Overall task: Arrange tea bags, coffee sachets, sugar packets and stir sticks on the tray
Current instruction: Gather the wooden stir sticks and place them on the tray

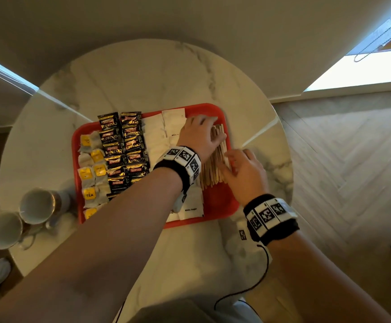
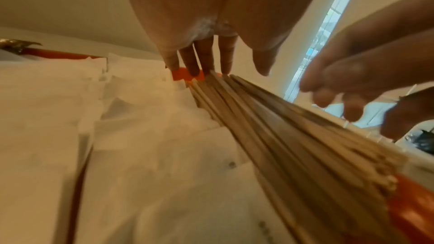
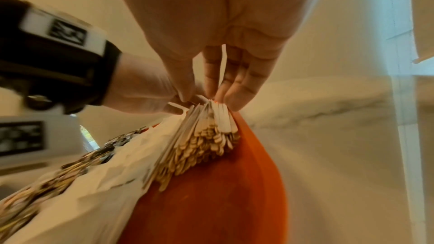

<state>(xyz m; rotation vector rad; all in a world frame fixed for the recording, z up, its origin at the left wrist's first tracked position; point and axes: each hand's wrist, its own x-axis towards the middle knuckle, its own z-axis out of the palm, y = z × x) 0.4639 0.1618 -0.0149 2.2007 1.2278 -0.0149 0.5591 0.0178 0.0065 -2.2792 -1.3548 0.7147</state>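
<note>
coffee sachets [image 1: 122, 145]: "KOPIKO SUPREMO" | tea bags [image 1: 89, 194]: "TEA" | sugar packets [image 1: 191, 207]: "White Sugar"

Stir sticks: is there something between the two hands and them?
Nothing visible. The left hand lies with straight fingers on the stir sticks at their far end, and the right hand touches their right side on the red tray.

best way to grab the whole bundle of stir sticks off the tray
Grip the stir sticks across their middle, coming from above, thumb on one long side and fingers on the other. They lie flat and parallel on the red tray, fanning out at the near ends, so an end grip would probably spill them.
</note>
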